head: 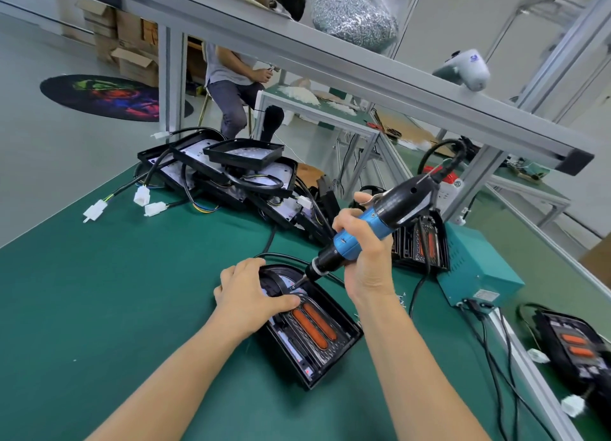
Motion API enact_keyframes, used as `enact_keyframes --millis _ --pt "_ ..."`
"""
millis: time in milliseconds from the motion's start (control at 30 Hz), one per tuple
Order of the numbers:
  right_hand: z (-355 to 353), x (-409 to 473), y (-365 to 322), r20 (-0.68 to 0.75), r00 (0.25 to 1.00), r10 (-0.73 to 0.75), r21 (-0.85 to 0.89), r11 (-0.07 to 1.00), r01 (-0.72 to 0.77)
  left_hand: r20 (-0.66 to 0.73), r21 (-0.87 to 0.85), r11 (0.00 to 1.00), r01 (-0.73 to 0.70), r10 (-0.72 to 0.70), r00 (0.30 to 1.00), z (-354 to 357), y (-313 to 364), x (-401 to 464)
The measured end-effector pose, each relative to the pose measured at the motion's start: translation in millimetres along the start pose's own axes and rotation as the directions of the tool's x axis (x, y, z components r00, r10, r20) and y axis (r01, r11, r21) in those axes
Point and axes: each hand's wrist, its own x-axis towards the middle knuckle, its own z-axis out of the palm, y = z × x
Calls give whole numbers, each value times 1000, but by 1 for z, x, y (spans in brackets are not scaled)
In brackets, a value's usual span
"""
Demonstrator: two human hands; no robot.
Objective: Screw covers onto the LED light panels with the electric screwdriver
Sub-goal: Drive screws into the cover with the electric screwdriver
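Observation:
A black LED light panel (334, 344) with a cover bearing two orange strips (314, 325) lies on the green mat in front of me. My left hand (251, 295) rests on the panel's far left part, fingers over its edge and thumb lying along the cover. My right hand (360, 249) grips the blue and black electric screwdriver (373, 222), which is tilted with its bit down on the cover's far end near my left thumb.
A heap of black panels with cables and white connectors (231, 172) sits at the back. A teal power box (476, 268) and a stack of covered panels (423, 242) stand to the right. Another panel (575, 348) lies far right. A person sits beyond the bench.

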Motion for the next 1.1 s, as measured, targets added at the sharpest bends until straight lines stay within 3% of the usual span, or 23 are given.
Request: enact_keyframes --millis 133,567,900,1100 --pt "-10 6 -8 130 988 85 2 996 -86 -8 -10 1000 3 -4 1000 1 2 -2" --pt "-10 2 -6 8 999 53 40 998 -53 -9 3 1000 19 -19 1000 -1 5 -4" --pt "-15 -1 -9 161 986 39 55 997 -49 -29 -37 999 -1 -1 1000 0 3 -8" --pt "-16 -5 -9 153 988 25 84 996 -38 -57 -40 999 -2 0 998 3 4 -8"
